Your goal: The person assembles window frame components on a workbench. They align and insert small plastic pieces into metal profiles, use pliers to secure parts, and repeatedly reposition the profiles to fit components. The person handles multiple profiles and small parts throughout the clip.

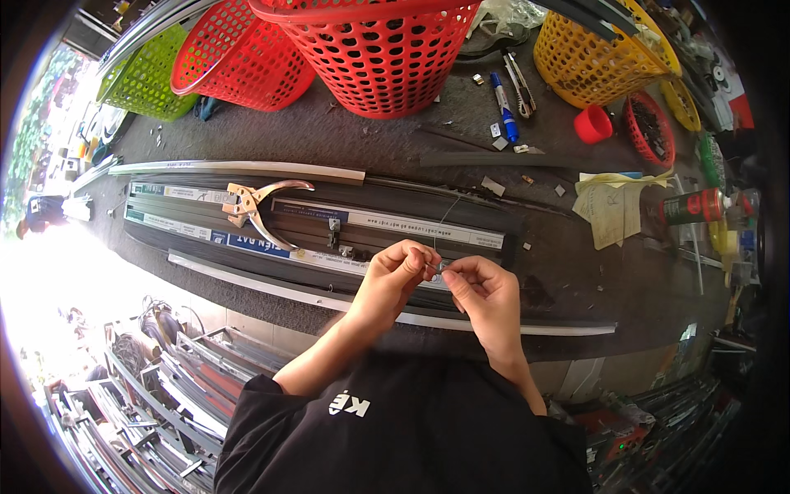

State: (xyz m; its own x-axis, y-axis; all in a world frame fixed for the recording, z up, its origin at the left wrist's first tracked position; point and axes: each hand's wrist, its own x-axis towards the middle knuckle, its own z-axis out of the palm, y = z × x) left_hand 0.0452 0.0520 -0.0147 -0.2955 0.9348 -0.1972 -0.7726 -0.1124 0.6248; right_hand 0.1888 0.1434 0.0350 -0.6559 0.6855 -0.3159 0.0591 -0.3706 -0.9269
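Note:
My left hand (pixel 393 276) and my right hand (pixel 487 295) meet over the worktable, thumbs and fingertips pinched close together. A thin pale thread or fine wire (pixel 445 216) rises from between the fingertips; both hands seem to grip it, though its lower end is hidden. Beneath them lies a bundle of long dark profile strips (pixel 321 222) with printed labels. Left of my hands, pliers with curved silver handles (pixel 267 216) rest on the strips. Two small dark metal fittings lie nearby, one upright fitting (pixel 334 231) and one closer to my left hand (pixel 352 253).
Red baskets (pixel 370 58), a green basket (pixel 152 78) and a yellow basket (pixel 592 58) line the far side. A blue marker (pixel 504 107), a box cutter (pixel 520 85), a red cup (pixel 592 124), paper (pixel 609 212) and a spray can (pixel 691 207) lie right. White strips (pixel 247 169) flank the bundle.

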